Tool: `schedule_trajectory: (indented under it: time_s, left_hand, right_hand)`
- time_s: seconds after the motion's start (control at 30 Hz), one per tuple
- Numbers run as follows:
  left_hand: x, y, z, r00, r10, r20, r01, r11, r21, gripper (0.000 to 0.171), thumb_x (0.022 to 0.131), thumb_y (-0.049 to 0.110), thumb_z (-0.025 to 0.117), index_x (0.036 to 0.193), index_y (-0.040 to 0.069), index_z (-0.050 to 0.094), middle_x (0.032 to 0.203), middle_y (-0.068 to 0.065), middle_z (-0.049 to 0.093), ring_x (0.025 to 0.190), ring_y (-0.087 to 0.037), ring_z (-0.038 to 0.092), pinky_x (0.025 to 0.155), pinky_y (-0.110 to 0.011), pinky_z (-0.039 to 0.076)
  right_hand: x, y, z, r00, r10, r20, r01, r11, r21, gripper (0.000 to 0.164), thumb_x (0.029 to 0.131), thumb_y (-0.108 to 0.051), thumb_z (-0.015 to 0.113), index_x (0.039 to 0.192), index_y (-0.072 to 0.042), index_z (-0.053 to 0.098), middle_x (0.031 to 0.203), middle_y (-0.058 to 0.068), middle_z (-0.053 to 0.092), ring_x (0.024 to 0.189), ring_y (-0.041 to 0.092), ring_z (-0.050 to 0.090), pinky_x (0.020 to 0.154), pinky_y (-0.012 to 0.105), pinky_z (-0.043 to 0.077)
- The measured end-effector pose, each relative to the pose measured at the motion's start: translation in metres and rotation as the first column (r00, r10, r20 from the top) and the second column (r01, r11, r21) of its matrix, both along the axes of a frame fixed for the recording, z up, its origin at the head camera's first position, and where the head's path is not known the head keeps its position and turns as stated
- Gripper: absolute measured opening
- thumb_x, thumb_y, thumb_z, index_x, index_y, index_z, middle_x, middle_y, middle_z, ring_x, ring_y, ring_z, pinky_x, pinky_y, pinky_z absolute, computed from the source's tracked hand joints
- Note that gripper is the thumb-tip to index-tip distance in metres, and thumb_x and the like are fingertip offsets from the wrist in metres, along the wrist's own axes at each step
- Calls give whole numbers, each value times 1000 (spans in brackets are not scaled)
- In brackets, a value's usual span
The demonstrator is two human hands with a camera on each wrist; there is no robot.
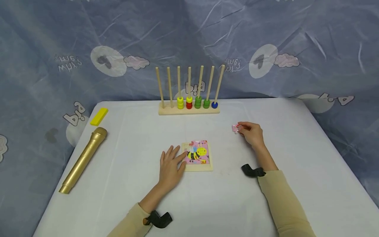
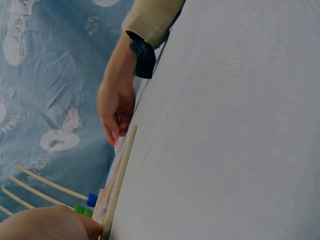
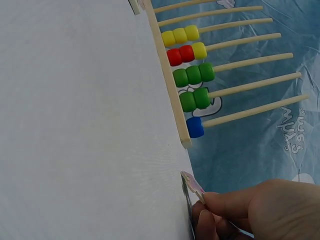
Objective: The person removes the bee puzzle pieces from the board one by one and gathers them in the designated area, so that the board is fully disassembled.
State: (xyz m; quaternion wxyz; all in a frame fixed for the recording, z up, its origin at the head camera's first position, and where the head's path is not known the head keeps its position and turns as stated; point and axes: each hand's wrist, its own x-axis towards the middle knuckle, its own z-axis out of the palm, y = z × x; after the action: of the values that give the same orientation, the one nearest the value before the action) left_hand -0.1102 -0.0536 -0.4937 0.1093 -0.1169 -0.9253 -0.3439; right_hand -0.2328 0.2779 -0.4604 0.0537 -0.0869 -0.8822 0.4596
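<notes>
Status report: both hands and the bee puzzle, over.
Right hand pinches pink puzzle piece, right of bee puzzle. Left hand touches puzzle's left side. Bead rack stands beyond, seemingly not in the way.

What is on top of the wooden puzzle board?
Pink puzzle pieces showing a bee lie on the board. Whatever is beneath them is covered, and the left hand hides part of the board's left side.

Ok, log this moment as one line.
left hand: touching left side of bee puzzle | right hand: pinching pink puzzle piece, apart from puzzle | bead rack: beyond puzzle
</notes>
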Motion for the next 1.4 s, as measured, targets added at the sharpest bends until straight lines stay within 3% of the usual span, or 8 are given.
schedule_trajectory:
  time_s: [0.2,0.6,0.93,1.03,1.17,1.4]
  left_hand:
    - [-1,0,1,1000,0,8,0,1000,-4,36,90,16,66,125,13,68,146,-15,50,144,-38,32,115,-63,14]
    - [0,0,1,1000,-9,0,9,1000,5,35,90,15,67,125,11,68,146,-17,50,143,-38,32,114,-64,15]
    - [0,-1,2,1000,-9,5,9,1000,3,35,90,15,67,125,12,68,146,-17,50,143,-39,32,114,-64,14]
    - [0,-1,2,1000,-10,9,10,1000,0,35,90,16,66,125,12,68,146,-17,49,144,-39,31,114,-64,14]
    - [0,-2,2,1000,-7,-4,7,1000,0,35,90,16,67,125,12,68,146,-17,50,143,-39,32,114,-64,15]
    - [-1,-1,1,1000,-7,19,7,1000,-2,36,90,16,66,126,12,68,147,-15,49,144,-37,31,115,-63,14]
  right_hand:
    - [-1,1,-3,1000,-3,-22,4,997,72,27,92,-10,64,117,-4,71,94,16,69,60,-2,53,56,14,45]
    - [1,1,-2,999,-32,-27,33,998,61,27,92,-12,65,117,-4,71,96,17,69,61,-2,54,56,12,45]
    - [0,-4,4,995,-64,-82,61,998,-35,25,92,-10,63,115,-5,72,78,-5,61,60,5,57,53,14,47]
    - [1,-10,10,993,-48,-112,39,996,-75,25,92,-10,63,115,-3,71,76,-7,61,63,7,60,54,14,48]
    - [5,-25,19,992,4,-122,-21,990,-142,27,93,-11,63,117,0,69,81,0,64,68,14,65,59,18,53]
    - [15,-59,29,991,91,-100,-108,978,-181,30,92,-12,66,119,1,67,76,-3,59,66,16,59,59,22,52]
